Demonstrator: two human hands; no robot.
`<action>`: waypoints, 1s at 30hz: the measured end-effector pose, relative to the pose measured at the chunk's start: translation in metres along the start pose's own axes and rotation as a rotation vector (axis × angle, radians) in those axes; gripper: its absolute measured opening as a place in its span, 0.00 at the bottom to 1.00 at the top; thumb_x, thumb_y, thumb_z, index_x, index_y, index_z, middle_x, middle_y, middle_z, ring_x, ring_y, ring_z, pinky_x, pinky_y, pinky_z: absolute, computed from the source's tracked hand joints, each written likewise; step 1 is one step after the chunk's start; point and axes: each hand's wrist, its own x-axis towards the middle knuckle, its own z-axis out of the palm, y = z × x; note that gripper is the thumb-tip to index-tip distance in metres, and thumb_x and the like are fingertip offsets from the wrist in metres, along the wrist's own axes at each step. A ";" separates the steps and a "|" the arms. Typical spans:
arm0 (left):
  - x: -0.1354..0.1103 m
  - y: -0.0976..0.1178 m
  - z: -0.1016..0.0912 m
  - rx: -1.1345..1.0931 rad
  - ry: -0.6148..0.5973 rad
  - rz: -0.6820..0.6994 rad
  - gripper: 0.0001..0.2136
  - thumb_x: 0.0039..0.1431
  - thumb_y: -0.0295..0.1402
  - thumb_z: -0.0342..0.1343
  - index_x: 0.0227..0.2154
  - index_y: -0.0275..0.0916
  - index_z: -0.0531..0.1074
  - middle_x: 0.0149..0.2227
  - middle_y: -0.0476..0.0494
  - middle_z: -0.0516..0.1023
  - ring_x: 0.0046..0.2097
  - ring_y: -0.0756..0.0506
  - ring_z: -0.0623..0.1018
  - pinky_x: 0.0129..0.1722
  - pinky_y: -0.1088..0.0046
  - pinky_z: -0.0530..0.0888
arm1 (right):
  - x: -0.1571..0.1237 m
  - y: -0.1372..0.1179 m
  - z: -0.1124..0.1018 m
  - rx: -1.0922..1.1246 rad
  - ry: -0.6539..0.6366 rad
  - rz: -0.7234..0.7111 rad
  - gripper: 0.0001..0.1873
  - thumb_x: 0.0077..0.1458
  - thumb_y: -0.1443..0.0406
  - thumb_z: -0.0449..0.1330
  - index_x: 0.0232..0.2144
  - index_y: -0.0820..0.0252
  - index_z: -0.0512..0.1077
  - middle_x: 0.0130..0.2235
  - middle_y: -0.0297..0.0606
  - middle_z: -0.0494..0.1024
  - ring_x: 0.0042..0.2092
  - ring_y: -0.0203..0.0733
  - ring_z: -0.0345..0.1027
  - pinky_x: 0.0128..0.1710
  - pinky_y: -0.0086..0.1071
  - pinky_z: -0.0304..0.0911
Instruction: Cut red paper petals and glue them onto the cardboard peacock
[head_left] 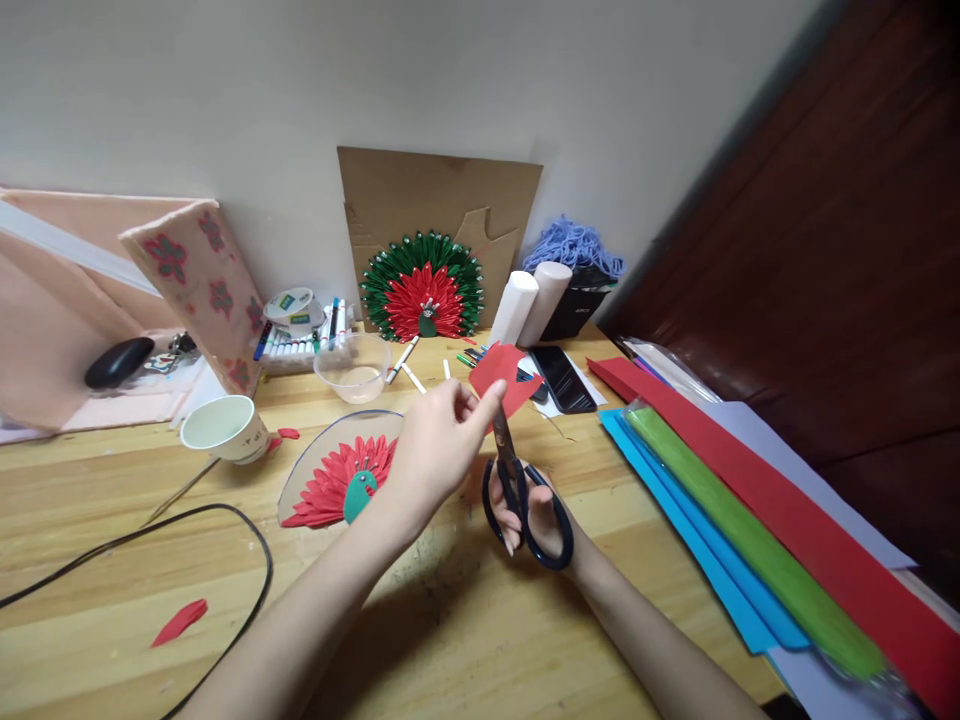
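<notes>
My left hand (442,435) pinches a piece of red paper (501,372) between thumb and fingers, above the table. In my right hand (536,515) are scissors with black handles (512,490), my fingers through the loops. Their blades point up and away, against the lower edge of the paper; part of the blades is hidden behind it. Under my left forearm lies a fan-shaped cardboard piece (304,470) bearing red petals (337,478) and a green bird's head shape (361,493). One loose red petal (180,622) rests at the lower left.
A finished-looking green and red peacock (424,290) leans on cardboard (442,185) at the back. To the left stand a paper cup (225,428), a clear bowl (352,370) and a black cable (255,540). Coloured paper sheets (750,480) and a phone (564,380) lie to the right.
</notes>
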 end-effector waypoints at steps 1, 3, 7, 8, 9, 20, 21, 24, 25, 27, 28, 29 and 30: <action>-0.001 0.000 0.003 -0.003 -0.016 0.016 0.18 0.54 0.46 0.53 0.17 0.39 0.62 0.17 0.51 0.66 0.21 0.50 0.64 0.23 0.74 0.56 | -0.001 -0.001 0.001 -0.029 0.014 -0.016 0.37 0.32 0.34 0.56 0.27 0.61 0.63 0.14 0.23 0.59 0.12 0.26 0.52 0.10 0.23 0.57; -0.002 -0.001 0.007 -0.003 -0.020 0.047 0.17 0.57 0.44 0.51 0.18 0.39 0.61 0.18 0.51 0.66 0.22 0.50 0.64 0.23 0.74 0.55 | -0.003 -0.002 0.004 -0.073 0.025 -0.035 0.37 0.34 0.34 0.55 0.27 0.61 0.63 0.14 0.23 0.58 0.12 0.26 0.52 0.11 0.22 0.57; 0.000 -0.001 0.008 0.085 -0.024 0.025 0.15 0.61 0.39 0.46 0.19 0.40 0.59 0.20 0.49 0.67 0.24 0.48 0.65 0.25 0.73 0.55 | -0.005 -0.005 0.008 -0.109 0.017 -0.019 0.37 0.35 0.33 0.53 0.27 0.61 0.62 0.15 0.23 0.57 0.13 0.25 0.50 0.11 0.21 0.56; 0.000 -0.001 0.007 0.103 -0.031 0.013 0.15 0.61 0.38 0.45 0.19 0.40 0.59 0.21 0.49 0.68 0.25 0.48 0.66 0.25 0.73 0.55 | -0.005 -0.005 0.009 -0.113 0.019 -0.014 0.37 0.35 0.33 0.53 0.27 0.61 0.62 0.16 0.23 0.57 0.13 0.25 0.50 0.11 0.21 0.56; 0.001 0.000 0.006 0.115 -0.037 0.004 0.15 0.61 0.38 0.45 0.20 0.40 0.59 0.22 0.48 0.69 0.25 0.47 0.67 0.26 0.73 0.55 | -0.005 -0.006 0.009 -0.119 0.023 -0.012 0.37 0.34 0.33 0.53 0.27 0.61 0.62 0.16 0.23 0.57 0.13 0.24 0.50 0.11 0.21 0.56; 0.007 -0.006 0.001 0.116 -0.152 0.027 0.16 0.61 0.39 0.43 0.19 0.40 0.58 0.20 0.50 0.65 0.25 0.48 0.65 0.25 0.73 0.56 | 0.000 -0.003 0.007 -0.003 -0.084 0.028 0.41 0.30 0.30 0.48 0.26 0.61 0.62 0.14 0.24 0.60 0.13 0.28 0.57 0.13 0.23 0.60; 0.008 -0.006 0.001 0.121 -0.167 0.032 0.16 0.61 0.39 0.43 0.18 0.40 0.57 0.20 0.50 0.64 0.25 0.48 0.64 0.25 0.73 0.56 | 0.000 -0.004 0.008 0.008 -0.088 0.033 0.41 0.30 0.30 0.48 0.25 0.61 0.62 0.14 0.24 0.60 0.13 0.28 0.57 0.13 0.23 0.60; 0.008 -0.006 -0.001 0.121 -0.215 0.046 0.15 0.60 0.38 0.42 0.19 0.40 0.55 0.20 0.52 0.62 0.24 0.49 0.63 0.25 0.74 0.56 | -0.001 -0.007 0.009 0.045 -0.088 0.052 0.41 0.29 0.29 0.48 0.25 0.61 0.62 0.14 0.24 0.61 0.13 0.28 0.57 0.13 0.23 0.60; 0.008 -0.006 -0.001 0.115 -0.232 0.048 0.15 0.60 0.38 0.42 0.19 0.39 0.55 0.20 0.52 0.63 0.25 0.49 0.63 0.25 0.74 0.56 | -0.001 -0.007 0.008 0.052 -0.088 0.058 0.41 0.29 0.29 0.47 0.25 0.61 0.62 0.14 0.24 0.61 0.13 0.28 0.57 0.13 0.23 0.60; 0.009 -0.006 -0.002 0.089 -0.262 0.050 0.15 0.60 0.38 0.42 0.19 0.39 0.57 0.20 0.52 0.64 0.25 0.50 0.64 0.26 0.74 0.57 | -0.001 -0.009 0.007 0.058 -0.100 0.073 0.41 0.29 0.29 0.46 0.25 0.60 0.62 0.14 0.25 0.62 0.13 0.29 0.59 0.14 0.24 0.61; 0.009 -0.006 -0.002 0.073 -0.280 0.047 0.15 0.60 0.38 0.42 0.19 0.39 0.58 0.21 0.52 0.65 0.25 0.50 0.65 0.26 0.75 0.58 | 0.000 -0.010 0.006 0.063 -0.113 0.082 0.41 0.29 0.29 0.46 0.25 0.60 0.62 0.14 0.25 0.62 0.13 0.30 0.59 0.14 0.24 0.61; 0.009 -0.007 -0.002 0.059 -0.295 0.041 0.15 0.60 0.38 0.42 0.20 0.39 0.59 0.21 0.51 0.66 0.25 0.50 0.66 0.26 0.75 0.58 | 0.000 -0.011 0.005 0.070 -0.126 0.093 0.41 0.28 0.29 0.46 0.25 0.60 0.62 0.14 0.25 0.63 0.14 0.31 0.60 0.14 0.25 0.61; 0.009 -0.007 -0.002 0.049 -0.310 0.035 0.15 0.60 0.38 0.42 0.20 0.39 0.60 0.21 0.51 0.67 0.25 0.50 0.66 0.26 0.75 0.59 | 0.001 -0.011 0.004 0.077 -0.140 0.103 0.41 0.28 0.29 0.46 0.26 0.60 0.62 0.14 0.25 0.63 0.14 0.31 0.61 0.14 0.25 0.61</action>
